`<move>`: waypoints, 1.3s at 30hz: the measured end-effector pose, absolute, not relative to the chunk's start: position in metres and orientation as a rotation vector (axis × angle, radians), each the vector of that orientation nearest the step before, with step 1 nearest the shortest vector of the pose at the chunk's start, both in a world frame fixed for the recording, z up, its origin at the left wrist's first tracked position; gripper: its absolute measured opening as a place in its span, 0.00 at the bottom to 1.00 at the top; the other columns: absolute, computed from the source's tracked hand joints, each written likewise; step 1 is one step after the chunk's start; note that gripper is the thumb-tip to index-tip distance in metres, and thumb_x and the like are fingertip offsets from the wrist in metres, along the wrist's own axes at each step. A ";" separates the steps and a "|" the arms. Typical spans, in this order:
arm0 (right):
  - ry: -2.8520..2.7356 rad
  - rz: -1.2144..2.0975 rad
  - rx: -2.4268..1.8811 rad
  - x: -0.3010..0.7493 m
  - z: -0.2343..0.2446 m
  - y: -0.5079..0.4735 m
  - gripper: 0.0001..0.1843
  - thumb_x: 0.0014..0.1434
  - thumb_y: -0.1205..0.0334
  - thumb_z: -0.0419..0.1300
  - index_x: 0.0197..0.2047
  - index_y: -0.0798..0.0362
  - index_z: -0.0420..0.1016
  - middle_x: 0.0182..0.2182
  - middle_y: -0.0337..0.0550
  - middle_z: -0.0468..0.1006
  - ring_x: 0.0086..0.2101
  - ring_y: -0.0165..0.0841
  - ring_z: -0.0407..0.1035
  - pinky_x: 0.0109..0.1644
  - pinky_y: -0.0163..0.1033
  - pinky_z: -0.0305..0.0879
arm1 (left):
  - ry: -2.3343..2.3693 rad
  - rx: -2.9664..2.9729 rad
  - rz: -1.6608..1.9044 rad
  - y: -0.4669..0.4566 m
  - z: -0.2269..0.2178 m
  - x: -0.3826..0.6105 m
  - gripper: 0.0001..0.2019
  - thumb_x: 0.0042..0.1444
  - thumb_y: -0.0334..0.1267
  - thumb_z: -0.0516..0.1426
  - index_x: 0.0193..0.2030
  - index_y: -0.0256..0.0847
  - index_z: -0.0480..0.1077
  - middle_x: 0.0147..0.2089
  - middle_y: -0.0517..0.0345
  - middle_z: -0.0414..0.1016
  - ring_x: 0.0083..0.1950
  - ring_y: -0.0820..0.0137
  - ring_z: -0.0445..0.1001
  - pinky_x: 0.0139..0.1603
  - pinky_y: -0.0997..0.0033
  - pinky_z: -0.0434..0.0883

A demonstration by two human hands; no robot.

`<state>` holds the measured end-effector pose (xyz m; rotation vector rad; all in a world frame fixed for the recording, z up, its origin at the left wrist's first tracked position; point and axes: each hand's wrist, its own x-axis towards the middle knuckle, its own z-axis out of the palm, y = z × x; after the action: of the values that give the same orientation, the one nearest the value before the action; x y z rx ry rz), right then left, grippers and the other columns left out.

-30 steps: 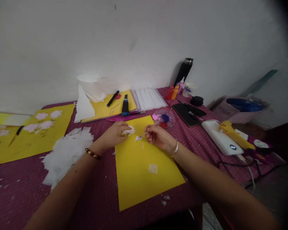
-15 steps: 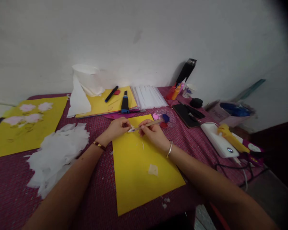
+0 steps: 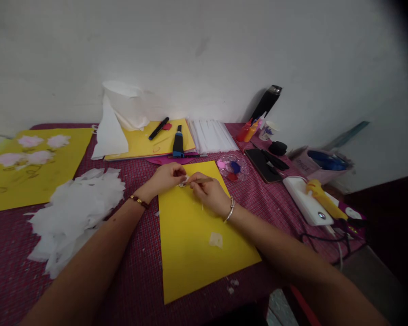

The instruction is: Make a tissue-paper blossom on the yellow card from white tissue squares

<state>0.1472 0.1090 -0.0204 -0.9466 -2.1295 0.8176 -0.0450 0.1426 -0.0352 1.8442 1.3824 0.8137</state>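
Note:
Over the top of a yellow paper sheet (image 3: 204,253), my left hand (image 3: 169,179) is closed with its fingertips pinching a small white paper piece (image 3: 183,183). My right hand (image 3: 211,194) grips a thin flat wooden stick (image 3: 203,180), whose tip meets the white piece between the two hands. Exactly what the tip touches is too small to tell. A pale square scrap (image 3: 216,240) lies lower on the yellow sheet. Just beyond my right hand stands a clear palette (image 3: 242,174) with pink, blue and red paint.
Left lie a heap of white tissue pieces (image 3: 78,213) and a yellow sheet with pink flowers (image 3: 63,170). Behind are a utility knife (image 3: 178,144), a black marker (image 3: 158,128) and white sticks (image 3: 214,137). Rightward are paint bottles (image 3: 250,131), a power bank (image 3: 306,201) and a yellow glue gun (image 3: 324,199).
My right hand has moved slightly left and turned, bringing the stick closer to my left fingers; the stick now shows less of its length. The view has shifted a little.

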 end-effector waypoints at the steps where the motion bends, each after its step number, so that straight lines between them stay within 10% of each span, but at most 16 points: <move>1: -2.168 0.779 -0.940 0.146 -0.019 0.108 0.09 0.62 0.67 0.51 0.38 0.49 0.72 0.36 0.42 0.76 0.36 0.34 0.70 0.42 0.39 0.62 | 1.369 1.826 0.813 0.142 -0.034 -0.045 0.06 0.47 0.38 0.60 0.30 0.39 0.72 0.25 0.60 0.73 0.26 0.72 0.69 0.27 0.73 0.62; 16: -1.086 1.578 -0.976 0.192 -0.018 0.111 0.06 0.56 0.59 0.60 0.33 0.53 0.69 0.21 0.34 0.75 0.20 0.24 0.68 0.26 0.30 0.65 | 1.514 1.502 1.352 0.108 0.004 -0.041 0.05 0.48 0.38 0.61 0.28 0.40 0.70 0.25 0.63 0.68 0.25 0.76 0.61 0.27 0.75 0.59; 26: -0.978 1.705 -0.906 0.194 -0.024 0.113 0.04 0.61 0.67 0.55 0.33 0.53 0.68 0.19 0.32 0.73 0.17 0.23 0.65 0.23 0.28 0.65 | 1.275 2.233 0.260 0.014 -0.004 0.043 0.16 0.51 0.34 0.59 0.48 0.40 0.72 0.42 0.51 0.74 0.38 0.63 0.71 0.41 0.63 0.67; 33: -1.024 1.717 -0.897 0.194 -0.017 0.106 0.07 0.62 0.70 0.52 0.32 0.54 0.68 0.18 0.32 0.73 0.16 0.22 0.64 0.22 0.27 0.64 | 1.210 2.131 0.258 0.017 -0.001 0.051 0.05 0.48 0.29 0.55 0.24 0.40 0.66 0.30 0.57 0.67 0.32 0.68 0.67 0.34 0.68 0.64; 39: -1.018 1.658 -0.777 0.199 -0.005 0.102 0.03 0.61 0.67 0.55 0.34 0.54 0.69 0.20 0.32 0.74 0.17 0.22 0.67 0.23 0.27 0.65 | 1.294 1.571 0.658 0.009 -0.001 0.027 0.07 0.50 0.39 0.56 0.26 0.40 0.62 0.34 0.57 0.71 0.32 0.72 0.68 0.33 0.72 0.66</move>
<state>0.1994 0.1020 -0.0053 -0.7774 -1.0176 1.6580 0.0267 0.0086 -0.0009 1.5709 1.2942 0.6581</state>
